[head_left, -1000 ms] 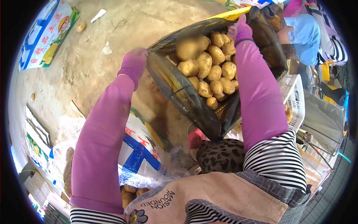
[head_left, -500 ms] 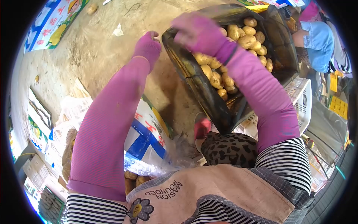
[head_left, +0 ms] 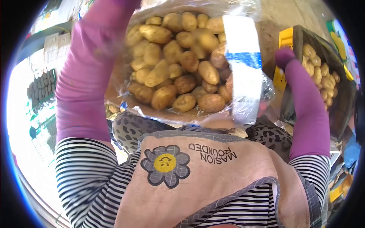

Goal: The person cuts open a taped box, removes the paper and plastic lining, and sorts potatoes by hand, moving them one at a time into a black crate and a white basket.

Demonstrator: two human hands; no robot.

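Potatoes [head_left: 166, 96] fill an open carton [head_left: 167, 114] lined with clear plastic, right in front of my knees. One potato [head_left: 207, 40] near its far side is smeared by motion. Only the edge of my left hand [head_left: 129, 3], in a purple glove, shows at the top of the view, beyond the carton's far left corner; its fingers are out of frame. My right hand [head_left: 284, 57], also gloved, is at the yellow crate [head_left: 286, 38] on the right. Its fingers are hidden from me.
A dark-lined container [head_left: 342, 117] holding more potatoes [head_left: 323, 78] stands at the right. The carton's white and blue flap [head_left: 245, 72] folds out on its right side. Brown floor [head_left: 283, 13] shows beyond, and a stack of grey bundles [head_left: 42, 87] stands far left.
My view has swung left, bringing the potato-filled carton to the middle and the dark-lined container to the right edge. My right hand has gone from over that container's potatoes to the yellow crate.
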